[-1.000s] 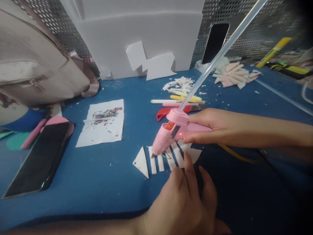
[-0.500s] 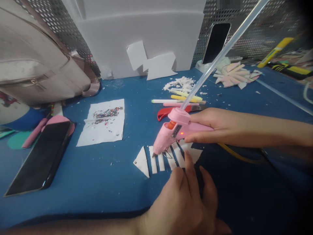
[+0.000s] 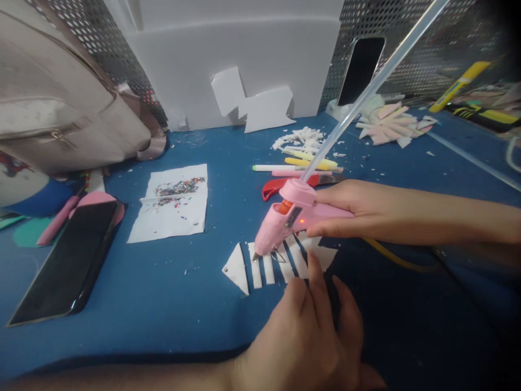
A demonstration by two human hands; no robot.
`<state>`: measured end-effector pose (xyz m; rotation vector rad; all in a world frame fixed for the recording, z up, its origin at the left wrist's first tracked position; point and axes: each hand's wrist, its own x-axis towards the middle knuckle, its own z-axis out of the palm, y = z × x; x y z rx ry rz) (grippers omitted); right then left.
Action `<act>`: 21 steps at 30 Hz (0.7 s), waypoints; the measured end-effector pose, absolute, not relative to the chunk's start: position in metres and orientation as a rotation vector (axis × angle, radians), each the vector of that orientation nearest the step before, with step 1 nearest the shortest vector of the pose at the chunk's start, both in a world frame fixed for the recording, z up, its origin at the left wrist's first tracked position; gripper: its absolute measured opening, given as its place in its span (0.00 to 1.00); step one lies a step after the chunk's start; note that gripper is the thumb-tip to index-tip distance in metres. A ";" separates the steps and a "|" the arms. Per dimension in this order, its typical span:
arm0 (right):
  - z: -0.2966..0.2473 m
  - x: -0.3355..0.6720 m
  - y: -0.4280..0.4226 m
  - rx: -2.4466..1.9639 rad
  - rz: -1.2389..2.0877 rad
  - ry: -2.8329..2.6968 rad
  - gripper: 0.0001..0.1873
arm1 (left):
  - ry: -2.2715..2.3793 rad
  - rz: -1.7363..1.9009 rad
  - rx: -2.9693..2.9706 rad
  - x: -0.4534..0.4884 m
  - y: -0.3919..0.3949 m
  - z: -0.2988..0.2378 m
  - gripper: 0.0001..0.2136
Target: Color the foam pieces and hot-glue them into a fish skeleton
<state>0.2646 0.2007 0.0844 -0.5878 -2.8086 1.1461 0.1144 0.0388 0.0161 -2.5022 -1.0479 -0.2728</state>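
My right hand [image 3: 337,212] is closed around the handle of a pink glue gun [image 3: 280,220], whose small orange light is lit. A long clear glue stick [image 3: 366,98] rises from its back. The nozzle points down at a narrow strip in a row of white foam pieces [image 3: 268,269] laid out like a fish skeleton. At the left end of the row lies a triangular piece [image 3: 238,270] with a small hole. My left hand [image 3: 313,331] rests at the row's right side, fingers apart, one fingertip on or just over the right-hand pieces. Part of the row is hidden beneath gun and hand.
Behind the gun lie a red cutter [image 3: 272,188], several markers [image 3: 272,168] and white foam scraps [image 3: 303,140]. Left are a paper with sequins [image 3: 166,220], a black phone [image 3: 67,260] and a bag [image 3: 69,108]. Another phone [image 3: 361,70] leans at the back; a yellow cable [image 3: 399,260] runs right.
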 end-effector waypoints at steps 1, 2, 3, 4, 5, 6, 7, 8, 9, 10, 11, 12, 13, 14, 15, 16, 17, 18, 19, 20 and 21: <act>0.083 0.265 0.202 -0.585 1.145 -2.801 0.29 | -1.048 -0.271 -2.505 0.114 0.039 0.016 0.33; 0.083 0.266 0.202 -0.589 1.142 -2.794 0.30 | -1.052 -0.276 -2.505 0.114 0.039 0.016 0.33; 0.083 0.266 0.202 -0.596 1.141 -2.792 0.30 | -1.055 -0.284 -2.507 0.115 0.038 0.015 0.33; 0.083 0.266 0.202 -0.596 1.143 -2.792 0.30 | -1.062 -0.290 -2.504 0.115 0.038 0.015 0.33; 0.083 0.266 0.201 -0.594 1.145 -2.793 0.29 | -1.066 -0.296 -2.501 0.115 0.038 0.014 0.34; 0.084 0.266 0.200 -0.599 1.141 -2.796 0.28 | -1.065 -0.302 -2.495 0.116 0.038 0.014 0.34; 0.084 0.265 0.200 -0.599 1.133 -2.803 0.27 | -1.060 -0.302 -2.493 0.116 0.038 0.014 0.34; 0.085 0.265 0.199 -0.601 1.121 -2.811 0.26 | -1.057 -0.302 -2.493 0.116 0.038 0.014 0.34; 0.085 0.265 0.199 -0.611 1.106 -2.818 0.25 | -1.054 -0.301 -2.494 0.116 0.038 0.014 0.34; 0.085 0.265 0.199 -0.624 1.089 -2.822 0.25 | -1.053 -0.306 -2.489 0.116 0.039 0.014 0.34; 0.085 0.265 0.199 -0.638 1.078 -2.832 0.26 | -1.053 -0.311 -2.486 0.116 0.039 0.014 0.34; 0.084 0.265 0.200 -0.642 1.071 -2.844 0.26 | -1.051 -0.321 -2.480 0.116 0.039 0.015 0.35; 0.084 0.266 0.201 -0.642 1.068 -2.854 0.27 | -1.050 -0.330 -2.473 0.116 0.039 0.015 0.35; 0.083 0.267 0.201 -0.640 1.066 -2.861 0.28 | -1.049 -0.335 -2.467 0.116 0.039 0.015 0.35; 0.083 0.267 0.202 -0.631 1.064 -2.863 0.29 | -1.050 -0.333 -2.464 0.116 0.039 0.015 0.36; 0.082 0.268 0.203 -0.630 1.062 -2.858 0.30 | -1.050 -0.330 -2.466 0.116 0.038 0.015 0.36; 0.082 0.269 0.203 -0.645 1.060 -2.849 0.30 | -1.049 -0.323 -2.467 0.116 0.038 0.014 0.36; 0.082 0.270 0.204 -0.662 1.059 -2.841 0.31 | -1.048 -0.318 -2.463 0.116 0.038 0.014 0.36; 0.082 0.271 0.204 -0.683 1.061 -2.839 0.31 | -1.048 -0.310 -2.464 0.116 0.038 0.013 0.35; 0.082 0.271 0.204 -0.699 1.063 -2.843 0.30 | -1.043 -0.312 -2.463 0.116 0.038 0.013 0.35; 0.083 0.271 0.203 -0.698 1.068 -2.849 0.30 | -1.041 -0.312 -2.465 0.116 0.038 0.013 0.35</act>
